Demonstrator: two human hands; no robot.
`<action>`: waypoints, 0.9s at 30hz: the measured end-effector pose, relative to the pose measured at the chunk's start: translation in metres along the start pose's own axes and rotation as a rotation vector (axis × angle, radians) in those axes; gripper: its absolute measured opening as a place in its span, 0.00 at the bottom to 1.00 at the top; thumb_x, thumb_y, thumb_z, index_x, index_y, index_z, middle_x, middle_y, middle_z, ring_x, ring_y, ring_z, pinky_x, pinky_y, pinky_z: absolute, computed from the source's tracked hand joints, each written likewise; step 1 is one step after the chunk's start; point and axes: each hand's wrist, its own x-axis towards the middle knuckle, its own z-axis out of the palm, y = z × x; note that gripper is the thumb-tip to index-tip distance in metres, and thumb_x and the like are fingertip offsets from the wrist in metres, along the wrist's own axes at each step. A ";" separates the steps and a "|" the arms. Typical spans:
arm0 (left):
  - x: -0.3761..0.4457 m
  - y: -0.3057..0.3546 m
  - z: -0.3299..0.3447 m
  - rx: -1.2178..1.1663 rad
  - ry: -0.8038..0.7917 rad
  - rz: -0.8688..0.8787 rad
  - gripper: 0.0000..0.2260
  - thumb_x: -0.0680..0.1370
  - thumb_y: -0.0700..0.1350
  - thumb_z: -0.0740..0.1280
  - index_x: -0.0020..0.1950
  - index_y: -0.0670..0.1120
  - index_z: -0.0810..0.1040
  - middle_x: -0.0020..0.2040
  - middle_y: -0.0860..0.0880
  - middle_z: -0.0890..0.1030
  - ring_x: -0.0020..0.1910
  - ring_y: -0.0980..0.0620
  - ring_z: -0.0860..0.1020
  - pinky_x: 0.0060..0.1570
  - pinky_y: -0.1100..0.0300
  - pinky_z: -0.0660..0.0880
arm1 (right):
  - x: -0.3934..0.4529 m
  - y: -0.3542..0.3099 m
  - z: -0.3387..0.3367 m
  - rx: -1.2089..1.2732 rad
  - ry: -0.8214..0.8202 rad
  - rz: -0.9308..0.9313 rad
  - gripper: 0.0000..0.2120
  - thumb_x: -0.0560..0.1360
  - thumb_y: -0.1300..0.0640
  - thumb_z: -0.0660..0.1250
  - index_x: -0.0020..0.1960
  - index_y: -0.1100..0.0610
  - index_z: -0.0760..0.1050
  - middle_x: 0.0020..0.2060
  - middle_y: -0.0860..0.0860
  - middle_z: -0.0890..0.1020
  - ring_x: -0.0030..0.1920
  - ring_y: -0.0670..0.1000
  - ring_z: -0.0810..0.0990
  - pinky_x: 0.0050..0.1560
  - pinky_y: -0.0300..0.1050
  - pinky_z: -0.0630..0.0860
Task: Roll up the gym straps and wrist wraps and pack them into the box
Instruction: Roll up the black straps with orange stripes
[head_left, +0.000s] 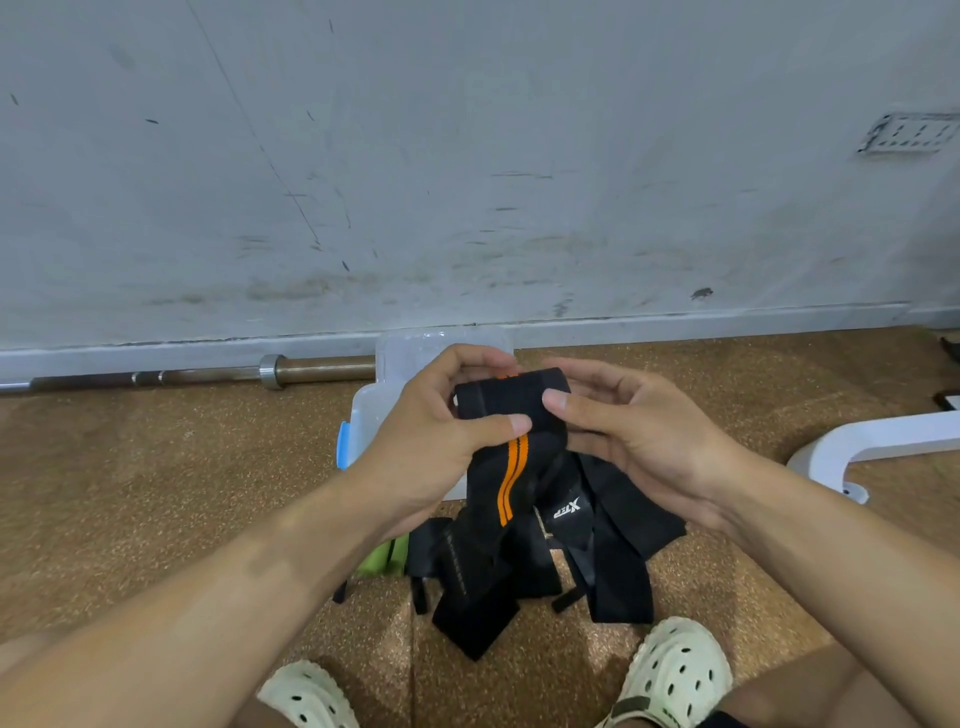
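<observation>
Right then, both hands were up in front of the person, close together, and both held the same thing. The left hand (447, 415) curled round the rolled top of the wrist wrap (511, 467), thumb pressed on the front. The right hand (623, 421) pinched the other side of the roll, thumb on the front, fingers behind.

The roll lay sideways between the two hands — its long way ran left to right. The loose tail hung straight down from it, toward the feet. So I think the next turn had to pull more tail up into the roll. Both hands were about the same distance from it.

The wrap was soft black cloth with two orange stripes down the middle. Under it lay a floppy pile of black straps (618, 519) on the brown speckled floor (156, 493). One had a white logo, and a bit of green peeked out.

The box (374, 410) — clear plastic, open — sat on the floor just behind the hands, by the wall. A metal barbell (208, 373) lay beside it.
</observation>
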 end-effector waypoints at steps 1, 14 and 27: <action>0.000 -0.001 0.000 0.017 0.001 0.005 0.23 0.70 0.30 0.77 0.59 0.49 0.80 0.56 0.49 0.84 0.55 0.48 0.84 0.52 0.54 0.82 | -0.001 0.000 0.001 0.009 -0.003 0.003 0.23 0.68 0.57 0.77 0.63 0.56 0.81 0.56 0.55 0.87 0.56 0.55 0.87 0.64 0.55 0.79; -0.004 -0.006 0.014 -0.120 0.020 -0.135 0.21 0.76 0.47 0.70 0.67 0.44 0.74 0.60 0.42 0.84 0.58 0.45 0.84 0.60 0.48 0.80 | -0.019 0.014 0.024 -0.212 0.263 -0.256 0.18 0.78 0.60 0.73 0.66 0.45 0.81 0.53 0.42 0.88 0.56 0.44 0.86 0.64 0.50 0.80; 0.001 -0.008 0.006 0.062 0.037 -0.015 0.14 0.70 0.42 0.77 0.54 0.46 0.80 0.52 0.43 0.84 0.52 0.44 0.84 0.52 0.49 0.82 | -0.007 -0.003 0.005 -0.461 0.113 -0.202 0.25 0.70 0.56 0.81 0.64 0.44 0.80 0.47 0.54 0.88 0.45 0.62 0.87 0.57 0.60 0.83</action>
